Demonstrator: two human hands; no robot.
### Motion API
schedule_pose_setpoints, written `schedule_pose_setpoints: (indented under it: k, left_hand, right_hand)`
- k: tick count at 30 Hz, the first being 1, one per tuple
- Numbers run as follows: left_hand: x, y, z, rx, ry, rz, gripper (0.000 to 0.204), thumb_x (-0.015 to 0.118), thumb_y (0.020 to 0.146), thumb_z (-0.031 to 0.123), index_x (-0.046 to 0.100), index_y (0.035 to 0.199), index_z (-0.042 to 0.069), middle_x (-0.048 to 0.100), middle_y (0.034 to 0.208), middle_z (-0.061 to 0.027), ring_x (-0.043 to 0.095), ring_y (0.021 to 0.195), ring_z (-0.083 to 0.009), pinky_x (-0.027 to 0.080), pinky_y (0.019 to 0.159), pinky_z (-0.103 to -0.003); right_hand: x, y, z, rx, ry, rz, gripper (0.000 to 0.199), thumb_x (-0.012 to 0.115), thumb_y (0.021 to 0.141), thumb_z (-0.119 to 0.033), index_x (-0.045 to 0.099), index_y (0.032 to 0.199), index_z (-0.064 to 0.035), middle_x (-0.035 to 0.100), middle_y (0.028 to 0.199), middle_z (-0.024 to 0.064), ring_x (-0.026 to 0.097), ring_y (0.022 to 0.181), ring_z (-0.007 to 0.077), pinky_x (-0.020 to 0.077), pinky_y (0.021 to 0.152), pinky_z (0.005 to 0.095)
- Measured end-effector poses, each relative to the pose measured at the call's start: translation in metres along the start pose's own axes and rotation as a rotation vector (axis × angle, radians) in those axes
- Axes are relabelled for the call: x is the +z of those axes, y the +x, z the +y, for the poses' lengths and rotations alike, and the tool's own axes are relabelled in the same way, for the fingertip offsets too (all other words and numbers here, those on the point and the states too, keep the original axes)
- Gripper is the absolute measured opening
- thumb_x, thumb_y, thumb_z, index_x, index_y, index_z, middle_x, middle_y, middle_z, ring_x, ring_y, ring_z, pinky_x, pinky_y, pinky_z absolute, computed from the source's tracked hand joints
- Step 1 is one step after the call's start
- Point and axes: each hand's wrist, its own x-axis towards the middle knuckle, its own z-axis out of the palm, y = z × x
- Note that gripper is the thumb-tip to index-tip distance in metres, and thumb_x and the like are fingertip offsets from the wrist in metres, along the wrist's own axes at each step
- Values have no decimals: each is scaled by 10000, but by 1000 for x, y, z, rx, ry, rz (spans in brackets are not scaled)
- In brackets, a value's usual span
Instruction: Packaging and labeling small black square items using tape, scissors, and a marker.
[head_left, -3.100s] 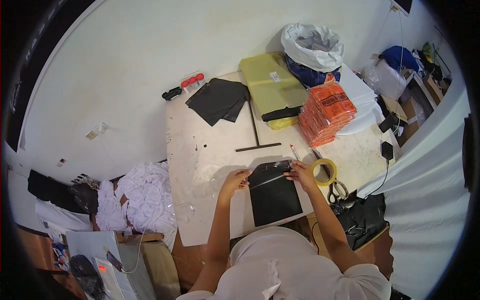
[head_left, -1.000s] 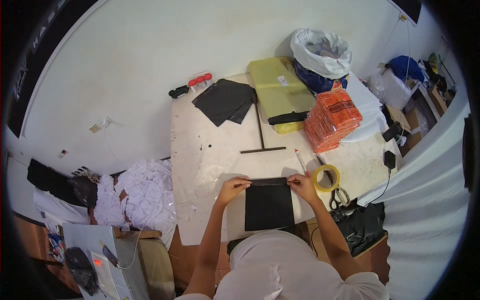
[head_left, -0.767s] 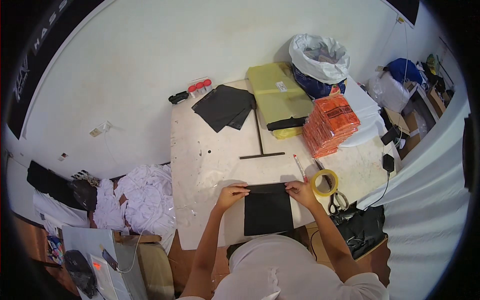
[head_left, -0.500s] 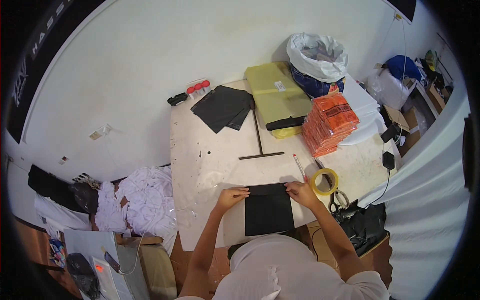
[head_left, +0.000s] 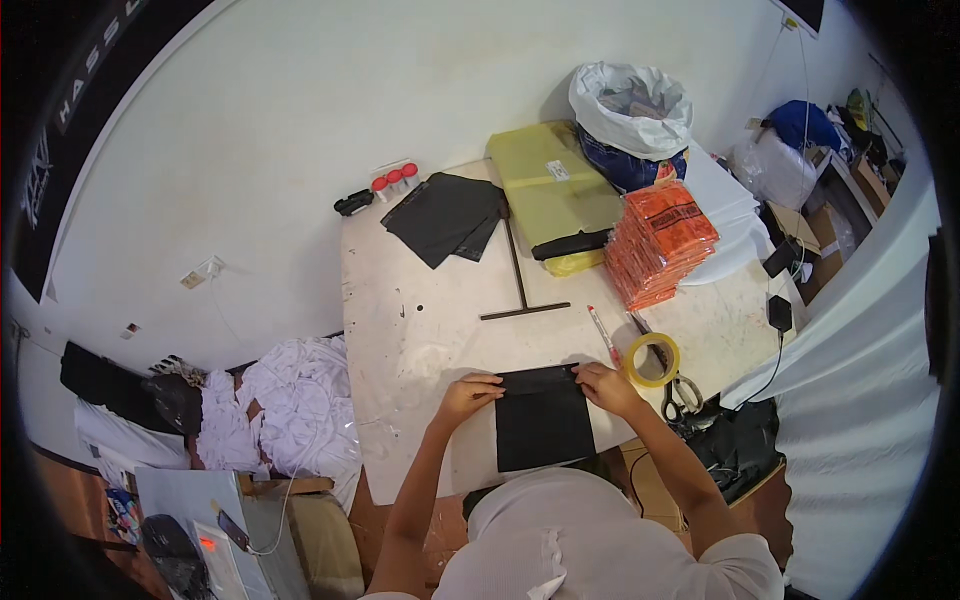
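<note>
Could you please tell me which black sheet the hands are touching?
The near black sheet, left hand and right hand at its far corners; the other black sheets overlap near the wall.

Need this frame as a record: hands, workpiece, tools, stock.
left hand: holds workpiece's far left corner
right hand: holds its far right corner
workpiece: black packet, strip along far edge, at table's near edge
right of packet: tape roll and scissors, overlapping; pen beside
beyond packet: T-shaped bar
stock: black sheets, yellow package, orange stack
</note>
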Motion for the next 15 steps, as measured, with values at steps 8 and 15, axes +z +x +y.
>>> schedule_pose_setpoints:
  k: [8, 15]
  left_hand:
    - [0, -3, 1, 65, 109, -24, 125, 674, 737, 69, 698, 860, 64, 642, 1011, -58, 580, 940, -209, 461, 824, -297]
    - [-3, -17, 24, 163, 389, -85, 279, 649, 772, 124, 631, 1050, 103, 561, 1171, -77, 498, 1083, -246, 426, 888, -328]
  right_hand:
    - [1, -3, -2, -71, -65, -5, 130, 578, 717, -26, 540, 841, -26, 590, 1046, 100, 563, 956, 277, 472, 816, 344]
    - [12, -14, -2, -74, -218, 53, 205, 579, 699, -32, 571, 904, -27, 568, 1091, 128, 523, 1048, 291, 428, 902, 358]
